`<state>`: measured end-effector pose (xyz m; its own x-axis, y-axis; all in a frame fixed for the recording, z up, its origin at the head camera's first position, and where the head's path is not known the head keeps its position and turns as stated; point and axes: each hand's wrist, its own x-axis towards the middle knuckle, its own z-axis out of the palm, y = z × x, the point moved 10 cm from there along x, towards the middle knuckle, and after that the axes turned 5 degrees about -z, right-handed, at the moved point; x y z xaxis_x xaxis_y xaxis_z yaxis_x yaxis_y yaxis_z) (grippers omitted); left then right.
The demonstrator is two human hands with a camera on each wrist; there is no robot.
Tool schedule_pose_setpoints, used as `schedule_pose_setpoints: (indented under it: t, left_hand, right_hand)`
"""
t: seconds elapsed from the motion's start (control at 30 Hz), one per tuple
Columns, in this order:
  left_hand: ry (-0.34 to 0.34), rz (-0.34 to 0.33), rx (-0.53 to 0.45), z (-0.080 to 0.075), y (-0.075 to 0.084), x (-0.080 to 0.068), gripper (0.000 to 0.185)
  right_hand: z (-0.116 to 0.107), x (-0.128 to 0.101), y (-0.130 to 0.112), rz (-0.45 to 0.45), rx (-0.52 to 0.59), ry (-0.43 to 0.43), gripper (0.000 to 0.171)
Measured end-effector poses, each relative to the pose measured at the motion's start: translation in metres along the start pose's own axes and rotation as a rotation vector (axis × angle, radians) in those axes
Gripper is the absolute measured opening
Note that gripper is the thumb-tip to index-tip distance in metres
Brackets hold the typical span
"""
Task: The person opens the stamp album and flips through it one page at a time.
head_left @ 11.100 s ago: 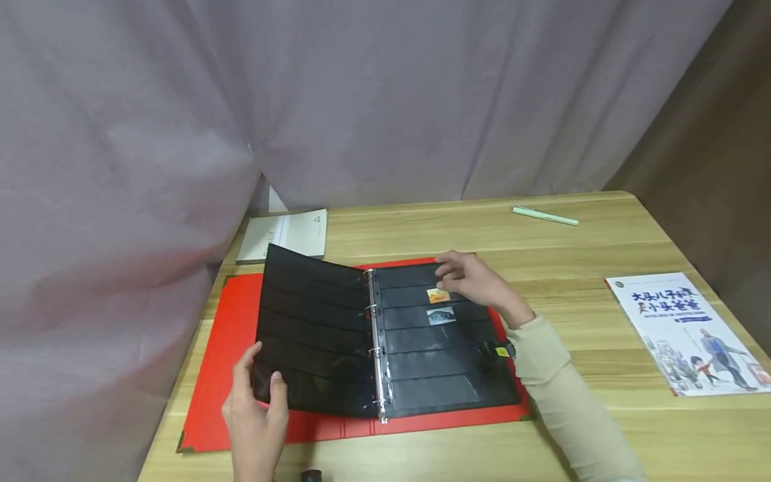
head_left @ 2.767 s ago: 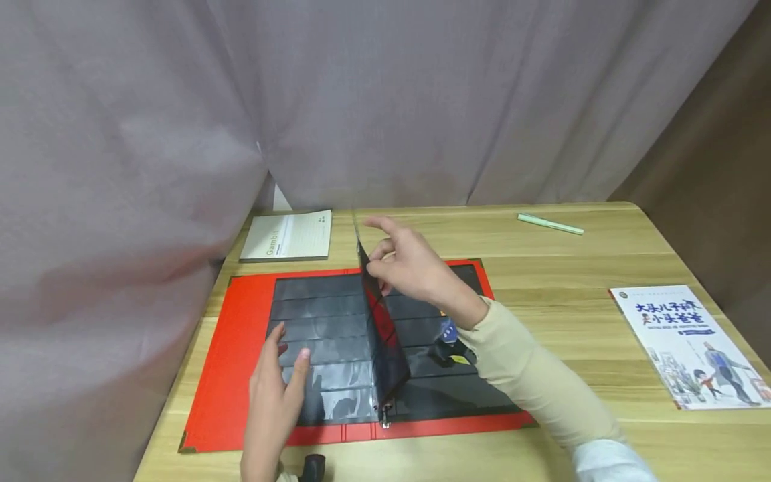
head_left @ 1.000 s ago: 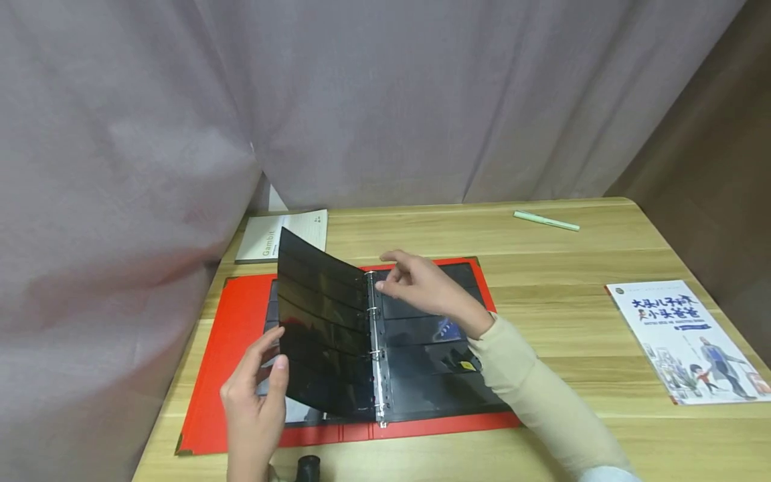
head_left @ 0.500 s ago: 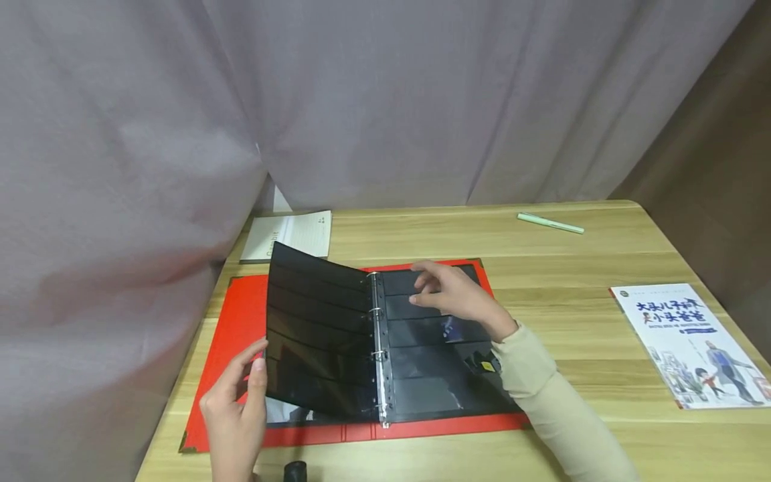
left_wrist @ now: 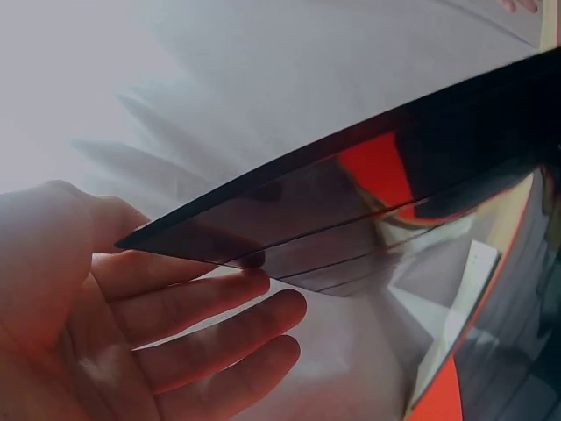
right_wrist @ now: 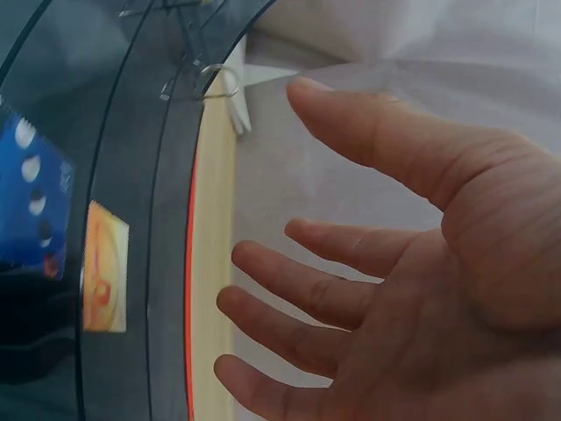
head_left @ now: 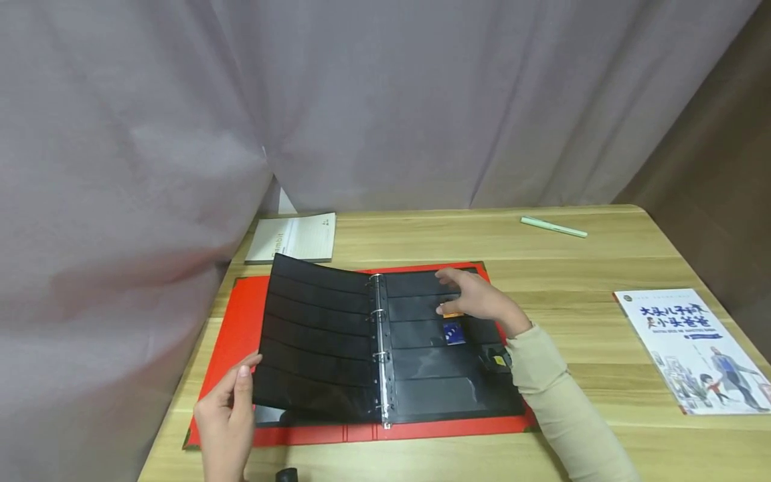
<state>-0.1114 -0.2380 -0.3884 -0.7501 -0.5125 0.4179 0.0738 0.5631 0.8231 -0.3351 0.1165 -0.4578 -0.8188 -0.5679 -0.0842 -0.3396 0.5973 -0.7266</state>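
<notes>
near edge, left: my left hand point(head_left: 224, 418) holds up the outer edge of the lifted black page point(head_left: 313, 338), thumb on top, fingers point(left_wrist: 206, 303) loosely spread beneath it.
lifted page: raised at a slant off the left half of the red binder point(head_left: 231, 335), hinged on the metal rings point(head_left: 381, 348).
right page: black pocket sheet point(head_left: 446, 375) lies flat on the binder's right half.
right hand: my right hand point(head_left: 478, 298) rests over the upper pocket rows, fingers point(right_wrist: 316, 294) relaxed and spread, gripping nothing.
stamps: blue stamp point(head_left: 454, 333) in the third row, just below my hand; orange stamp point(right_wrist: 105, 279) beside it, partly under my fingers.
right side: picture book point(head_left: 693, 348) flat on the wooden table point(head_left: 572, 268), well apart.
far left: notebook point(head_left: 293, 237) behind the binder.
far right: green pen point(head_left: 553, 227).
back: grey curtain point(head_left: 385, 100).
</notes>
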Motion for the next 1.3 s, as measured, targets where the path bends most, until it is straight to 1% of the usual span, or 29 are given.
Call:
schedule_pose_setpoints:
  t: [0.27, 0.43, 0.57, 0.83, 1.03, 1.13, 1.3]
  left_hand:
    - [0.007, -0.049, 0.063, 0.000, -0.020, -0.001, 0.017]
    - [0.009, -0.079, 0.103, 0.001, -0.033, -0.004, 0.017]
    - [0.009, -0.095, 0.137, 0.001, -0.039, -0.006, 0.017]
    - [-0.041, -0.119, 0.199, 0.012, -0.049, -0.007, 0.020]
    - [-0.084, -0.147, 0.230, 0.018, -0.058, -0.009, 0.021]
    - [-0.111, -0.171, 0.265, 0.021, -0.064, -0.010, 0.022]
    - [-0.166, -0.228, 0.323, 0.026, -0.076, -0.013, 0.027]
  right_hand:
    - [-0.003, 0.001, 0.011, 0.016, -0.093, 0.020, 0.076]
    - [0.002, 0.001, 0.016, 0.035, -0.095, -0.007, 0.079]
    - [0.006, 0.004, 0.019, 0.037, -0.108, -0.027, 0.080]
    - [0.009, 0.007, 0.019, 0.046, -0.138, -0.034, 0.078]
    - [0.016, 0.009, 0.019, 0.043, -0.177, -0.056, 0.079]
    - [0.017, 0.011, 0.021, 0.050, -0.213, -0.056, 0.080]
    - [0.016, 0.010, 0.031, 0.102, -0.273, -0.044, 0.088]
